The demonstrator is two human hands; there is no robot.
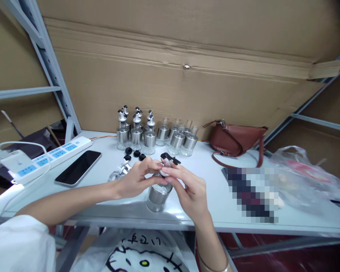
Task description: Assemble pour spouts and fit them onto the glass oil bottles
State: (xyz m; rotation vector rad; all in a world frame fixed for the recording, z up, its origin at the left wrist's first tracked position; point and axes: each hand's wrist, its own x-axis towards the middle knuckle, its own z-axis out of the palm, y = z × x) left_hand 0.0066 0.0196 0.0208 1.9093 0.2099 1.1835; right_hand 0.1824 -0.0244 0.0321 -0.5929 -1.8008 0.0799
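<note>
A glass bottle with a metal sleeve (158, 196) stands near the table's front edge. On its neck sits a silver pour spout with a black flap (170, 158). My left hand (137, 174) pinches the spout from the left, fingers closed around its base. From the right, my right hand (191, 187) closes its fingers on the same spout. Left of the bottle lie loose silver spouts (120, 170) and several black stoppers (136, 153). Behind are capped bottles (136, 135) with spouts fitted and open-necked bottles (177, 141).
A phone (78, 168) and a white power strip (52, 158) with a cable lie at the left. To the right are a brown handbag (235, 139), a pixelated patch and a clear plastic bag (306, 181). Cardboard (187, 94) walls the back, between metal shelf posts (49, 60).
</note>
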